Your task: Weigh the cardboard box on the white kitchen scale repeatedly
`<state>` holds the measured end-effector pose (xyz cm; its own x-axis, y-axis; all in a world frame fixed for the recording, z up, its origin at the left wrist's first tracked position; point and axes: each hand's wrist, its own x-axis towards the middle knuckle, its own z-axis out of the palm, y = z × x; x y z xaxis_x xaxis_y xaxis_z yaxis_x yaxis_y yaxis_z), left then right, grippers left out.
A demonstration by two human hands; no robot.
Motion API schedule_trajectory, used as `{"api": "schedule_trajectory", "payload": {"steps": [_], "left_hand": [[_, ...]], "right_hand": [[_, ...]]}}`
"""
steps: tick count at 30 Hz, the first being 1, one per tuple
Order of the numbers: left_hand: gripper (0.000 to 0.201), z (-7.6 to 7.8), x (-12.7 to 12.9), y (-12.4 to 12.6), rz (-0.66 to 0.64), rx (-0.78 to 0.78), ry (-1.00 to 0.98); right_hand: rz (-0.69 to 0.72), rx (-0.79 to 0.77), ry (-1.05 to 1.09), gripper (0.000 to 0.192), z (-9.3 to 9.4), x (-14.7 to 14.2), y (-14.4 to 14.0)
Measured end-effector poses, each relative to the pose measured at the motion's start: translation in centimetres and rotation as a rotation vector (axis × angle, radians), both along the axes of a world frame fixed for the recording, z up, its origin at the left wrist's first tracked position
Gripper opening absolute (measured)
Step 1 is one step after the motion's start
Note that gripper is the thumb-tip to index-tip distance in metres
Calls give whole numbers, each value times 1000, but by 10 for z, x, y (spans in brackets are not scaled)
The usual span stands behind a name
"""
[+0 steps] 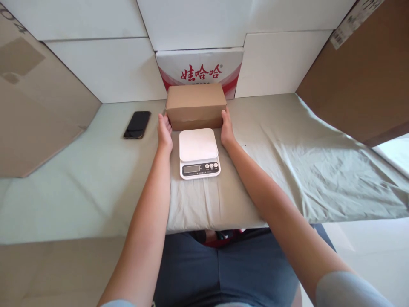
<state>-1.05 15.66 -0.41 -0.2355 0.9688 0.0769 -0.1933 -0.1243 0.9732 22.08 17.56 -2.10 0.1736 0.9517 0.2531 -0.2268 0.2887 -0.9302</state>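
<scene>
Cardboard box (195, 105) sits gripped between left hand (165, 131) and right hand (227, 129).

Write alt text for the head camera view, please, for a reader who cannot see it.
A person's left hand and right hand press the two ends of a brown cardboard box on a cloth-covered table. A white digital scale sits just in front of the box, and a black phone lies to the left.

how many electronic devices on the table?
2. A white scale sits between the hands, just in front of the brown box. A black phone lies to the left. None seem hidden.
</scene>
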Motion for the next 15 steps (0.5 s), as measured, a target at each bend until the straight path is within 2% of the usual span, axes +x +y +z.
{"api": "schedule_trajectory", "payload": {"steps": [4, 6, 11, 15], "left_hand": [[75, 6, -14, -11, 51, -63, -14], [76, 7, -22, -15, 77, -79, -18], [78, 4, -24, -9, 84, -56, 14], [81, -4, -18, 4, 40, -26, 65]], "right_hand": [[-78, -110, 13, 117, -7, 11, 0], [-90, -124, -8, 122, -10, 17, 1], [-64, -94, -69, 90, -15, 22, 6], [-7, -82, -88, 91, -14, 18, 9]]}}
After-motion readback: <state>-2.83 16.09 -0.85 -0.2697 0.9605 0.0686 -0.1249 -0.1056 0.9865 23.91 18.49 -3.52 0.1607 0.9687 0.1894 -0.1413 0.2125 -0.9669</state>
